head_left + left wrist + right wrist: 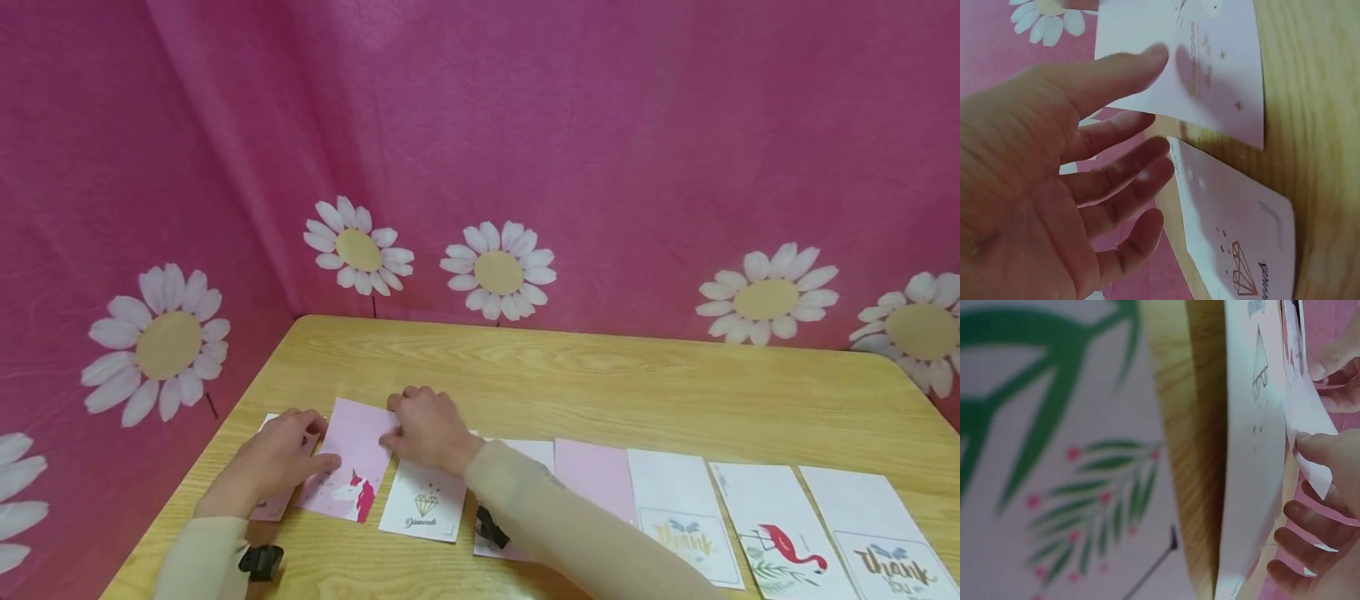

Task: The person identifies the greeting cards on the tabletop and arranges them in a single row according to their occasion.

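Note:
A pink unicorn card [352,454] lies slightly turned near the table's left end. My right hand [433,429] pinches its upper right edge, the thumb [1316,449] on its face and the index finger behind. My left hand [273,457] is at the card's left side. Its thumb [1141,65] overlaps the card, while the other fingers are loosely bent and spread apart. Partly hidden beneath the left hand lies another pink card [272,507]. To the right of the unicorn card is a white diamond card [423,500], partly covered by my right hand.
Rightward along the wooden table [480,367], the row continues with a plain pink card [596,475], a gold thank-you card [682,500], a flamingo card [780,525] and another thank-you card [870,517]. My right forearm crosses part of the row. A pink flowered curtain [600,167] hangs behind.

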Tool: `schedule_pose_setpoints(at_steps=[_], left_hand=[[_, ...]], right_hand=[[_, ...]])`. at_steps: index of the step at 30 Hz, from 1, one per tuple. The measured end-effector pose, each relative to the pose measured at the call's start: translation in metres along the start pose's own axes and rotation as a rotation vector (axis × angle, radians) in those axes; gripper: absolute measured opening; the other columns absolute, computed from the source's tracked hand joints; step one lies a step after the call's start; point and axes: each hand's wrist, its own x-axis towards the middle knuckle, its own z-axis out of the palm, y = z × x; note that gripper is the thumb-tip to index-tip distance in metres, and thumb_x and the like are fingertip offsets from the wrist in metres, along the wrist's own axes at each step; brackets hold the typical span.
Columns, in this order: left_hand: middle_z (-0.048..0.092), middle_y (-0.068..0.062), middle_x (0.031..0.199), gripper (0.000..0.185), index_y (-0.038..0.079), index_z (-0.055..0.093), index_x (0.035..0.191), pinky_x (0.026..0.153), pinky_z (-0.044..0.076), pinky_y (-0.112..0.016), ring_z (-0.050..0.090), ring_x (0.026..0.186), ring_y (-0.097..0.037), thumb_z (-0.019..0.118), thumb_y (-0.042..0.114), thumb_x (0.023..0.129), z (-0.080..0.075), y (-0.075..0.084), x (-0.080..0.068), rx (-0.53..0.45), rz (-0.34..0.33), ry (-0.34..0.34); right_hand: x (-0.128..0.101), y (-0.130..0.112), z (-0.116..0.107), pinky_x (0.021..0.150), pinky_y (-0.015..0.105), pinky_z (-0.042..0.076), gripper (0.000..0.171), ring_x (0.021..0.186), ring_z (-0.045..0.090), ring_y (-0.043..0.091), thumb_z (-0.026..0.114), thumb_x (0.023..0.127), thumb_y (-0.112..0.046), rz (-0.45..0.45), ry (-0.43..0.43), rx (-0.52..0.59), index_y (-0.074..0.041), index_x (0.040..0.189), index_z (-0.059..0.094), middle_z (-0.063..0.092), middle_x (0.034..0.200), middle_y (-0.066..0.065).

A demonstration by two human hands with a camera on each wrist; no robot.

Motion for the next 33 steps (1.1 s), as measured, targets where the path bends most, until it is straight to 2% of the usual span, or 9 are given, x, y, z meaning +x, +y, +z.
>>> schedule_pose_setpoints(at_steps=[3,7,11,15,20,23,27,29,33], left_hand=[[0.067,-0.007,0.106,0.039,0.006,0.065,0.118,0.081,0.056,-0.041,0.062,0.095,-0.021,0.079,0.03,0.089,0.0,0.001,-0.003,-0.091,-0.012,0.008],[0.067,-0.005,0.098,0.032,0.004,0.063,0.119,0.073,0.055,-0.033,0.063,0.088,-0.019,0.074,0.02,0.093,0.0,0.001,-0.006,-0.158,0.007,0.061],[0.068,-0.008,0.099,0.029,0.003,0.063,0.119,0.067,0.053,-0.028,0.063,0.085,-0.019,0.071,0.014,0.095,0.001,0.0,-0.008,-0.222,0.036,0.116],[0.07,-0.013,0.105,0.027,0.003,0.061,0.121,0.062,0.054,-0.026,0.063,0.083,-0.019,0.069,0.012,0.097,-0.004,-0.002,-0.008,-0.332,0.054,0.15],[0.067,-0.022,0.116,0.033,0.001,0.056,0.129,0.068,0.062,-0.029,0.067,0.089,-0.022,0.066,0.014,0.1,-0.011,-0.005,-0.004,-0.476,0.04,0.178],[0.064,-0.024,0.122,0.038,0.001,0.053,0.134,0.072,0.064,-0.032,0.069,0.094,-0.021,0.065,0.017,0.101,-0.014,-0.005,0.0,-0.556,0.017,0.193],[0.062,-0.024,0.126,0.043,0.001,0.052,0.137,0.075,0.064,-0.036,0.07,0.095,-0.017,0.065,0.023,0.101,-0.018,-0.004,0.004,-0.612,0.011,0.215],[0.061,-0.024,0.126,0.046,0.002,0.052,0.138,0.076,0.064,-0.036,0.071,0.093,-0.016,0.065,0.026,0.101,-0.019,-0.004,0.007,-0.63,0.009,0.23],[0.062,-0.023,0.125,0.048,0.005,0.052,0.141,0.075,0.064,-0.036,0.071,0.089,-0.016,0.066,0.029,0.101,-0.021,-0.002,0.014,-0.633,0.005,0.265]], right_hand=[[-0.001,0.001,0.0,0.082,0.035,0.057,0.036,0.084,0.06,0.014,0.077,0.091,-0.041,0.017,0.005,0.005,-0.013,0.114,0.073,0.07,0.094,0.0],[-0.001,0.0,0.0,0.084,0.036,0.058,0.04,0.087,0.062,0.016,0.075,0.092,-0.042,0.026,0.008,0.012,-0.012,0.117,0.073,0.071,0.098,0.002],[-0.002,0.0,-0.001,0.078,0.03,0.057,0.04,0.082,0.06,0.013,0.075,0.093,-0.04,0.045,0.029,0.057,-0.011,0.119,0.073,0.072,0.096,0.002],[-0.002,-0.001,-0.005,0.068,0.021,0.052,0.049,0.076,0.059,0.01,0.075,0.093,-0.035,0.112,0.044,0.24,-0.008,0.132,0.065,0.071,0.101,0.004],[-0.003,-0.006,-0.012,0.073,0.024,0.056,0.067,0.083,0.065,0.01,0.076,0.092,-0.03,0.243,0.064,0.576,-0.009,0.149,0.047,0.073,0.109,0.008],[-0.004,-0.009,-0.014,0.075,0.026,0.057,0.07,0.08,0.066,0.009,0.076,0.092,-0.028,0.307,0.059,0.739,-0.009,0.151,0.044,0.072,0.105,0.007],[-0.004,-0.013,-0.015,0.07,0.025,0.056,0.061,0.076,0.065,0.009,0.077,0.091,-0.026,0.347,0.049,0.831,-0.01,0.144,0.051,0.072,0.101,0.006],[-0.004,-0.015,-0.015,0.065,0.025,0.057,0.058,0.072,0.069,0.014,0.076,0.092,-0.023,0.347,0.055,0.879,-0.01,0.143,0.052,0.072,0.1,0.007],[0.0,-0.019,-0.013,0.057,0.024,0.058,0.066,0.064,0.072,0.02,0.074,0.092,-0.011,0.332,0.095,0.968,-0.008,0.151,0.046,0.069,0.097,0.007]])
